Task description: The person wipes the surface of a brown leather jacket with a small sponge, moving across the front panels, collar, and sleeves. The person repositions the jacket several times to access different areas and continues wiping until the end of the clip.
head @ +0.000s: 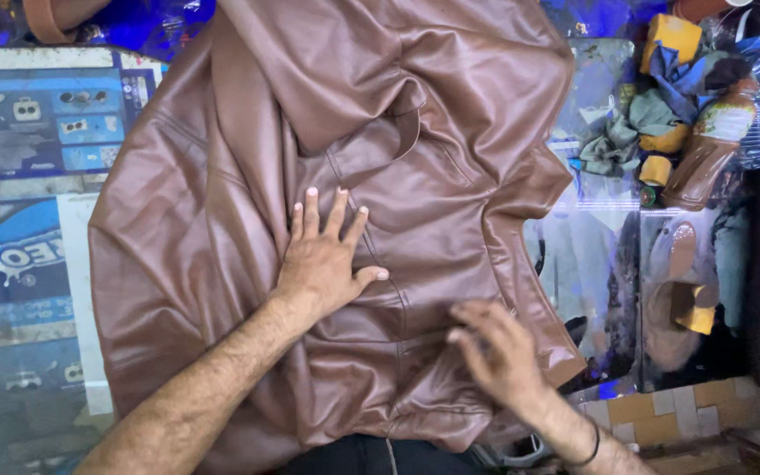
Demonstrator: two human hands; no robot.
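A brown leather jacket [222, 229] lies spread over a work table and fills the middle of the head view. My left hand [323, 259] presses flat on it near the centre, fingers spread apart. My right hand [496, 347] is blurred. It rests on the jacket's lower right part, near a seam, fingers loosely curled on the leather. A dark band circles my right wrist.
The table [19, 176] is covered with printed blue sheets on the left. At the right lie crumpled cloths [626, 141], yellow sponges [672, 35], a brown bottle [705, 149] lying on its side and a glass pane [591, 255].
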